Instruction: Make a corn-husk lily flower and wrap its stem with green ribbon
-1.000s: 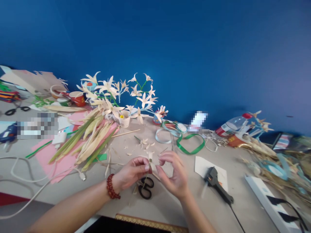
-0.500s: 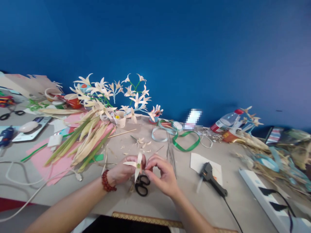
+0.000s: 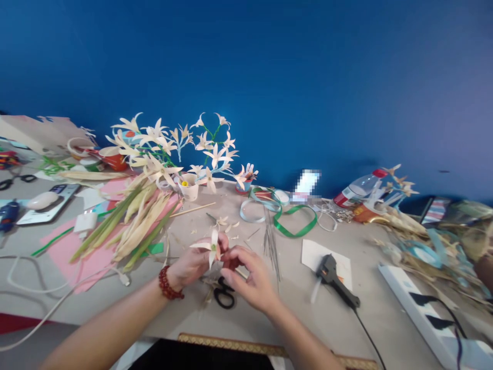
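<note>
My left hand (image 3: 195,264) is closed on a cream-coloured handmade flower (image 3: 213,246) with long pointed petals and a greenish centre. Close beside it on the right, my right hand (image 3: 248,275) has its thumb and fingers drawn together near the back of the flower; anything pinched there is too small to make out. Beneath the hands, black-handled scissors (image 3: 224,297) lie on the table, their blades partly hidden. Loose cream petals (image 3: 224,224) and thin wires (image 3: 271,246) lie just beyond the hands.
Dried corn husks (image 3: 134,226) lie on pink paper at left. Finished flowers (image 3: 154,133) stand in a white cup (image 3: 188,189) behind. A green ribbon (image 3: 296,232), a hot glue gun (image 3: 335,280) with its cord, and a power strip (image 3: 408,308) are on the right.
The flower has moved slightly left and up, and its face has turned a little. My right hand has shifted left with it, and more of its back shows.
</note>
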`<state>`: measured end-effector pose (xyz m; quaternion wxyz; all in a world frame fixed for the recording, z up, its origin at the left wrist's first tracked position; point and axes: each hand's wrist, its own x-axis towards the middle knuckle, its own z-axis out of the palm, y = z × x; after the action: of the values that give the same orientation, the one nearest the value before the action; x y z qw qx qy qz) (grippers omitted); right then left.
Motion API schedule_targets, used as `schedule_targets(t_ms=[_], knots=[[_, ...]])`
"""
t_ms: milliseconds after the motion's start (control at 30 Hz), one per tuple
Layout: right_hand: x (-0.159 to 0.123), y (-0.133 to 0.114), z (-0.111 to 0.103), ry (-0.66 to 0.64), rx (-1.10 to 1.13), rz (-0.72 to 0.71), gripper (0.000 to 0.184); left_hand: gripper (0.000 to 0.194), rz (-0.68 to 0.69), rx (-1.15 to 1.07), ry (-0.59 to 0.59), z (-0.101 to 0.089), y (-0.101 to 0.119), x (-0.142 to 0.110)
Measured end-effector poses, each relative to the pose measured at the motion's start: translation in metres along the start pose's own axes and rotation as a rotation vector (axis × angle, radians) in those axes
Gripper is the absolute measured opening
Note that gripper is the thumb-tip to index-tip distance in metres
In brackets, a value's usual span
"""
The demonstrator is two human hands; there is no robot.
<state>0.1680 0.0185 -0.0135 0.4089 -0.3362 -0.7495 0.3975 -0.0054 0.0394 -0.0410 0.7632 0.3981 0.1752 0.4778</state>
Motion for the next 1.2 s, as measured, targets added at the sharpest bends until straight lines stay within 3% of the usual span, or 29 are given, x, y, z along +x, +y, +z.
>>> schedule_targets(t_ms=[300,500,800,1000,1200], knots=[[-0.006,0.019,0.026,0.1,0.311,0.199,0.024,0.026,-0.116,-0.075,0.009,0.002,-0.002,-0.004],[-0.005,0.017,0.03,0.063,0.549,0.295,0.031,0.024,-0.132,-0.087,-0.037,0.0,-0.005,-0.005],[-0.008,0.019,0.03,0.121,0.352,0.223,0.03,0.023,-0.112,-0.048,0.04,-0.001,-0.009,-0.005],[-0.008,0.019,0.025,0.197,0.102,0.084,0.025,0.015,-0.028,0.082,0.191,0.002,-0.011,-0.005],[-0.006,0.019,0.025,0.268,-0.055,0.011,0.02,0.006,0.093,0.218,0.237,-0.001,-0.015,-0.006]])
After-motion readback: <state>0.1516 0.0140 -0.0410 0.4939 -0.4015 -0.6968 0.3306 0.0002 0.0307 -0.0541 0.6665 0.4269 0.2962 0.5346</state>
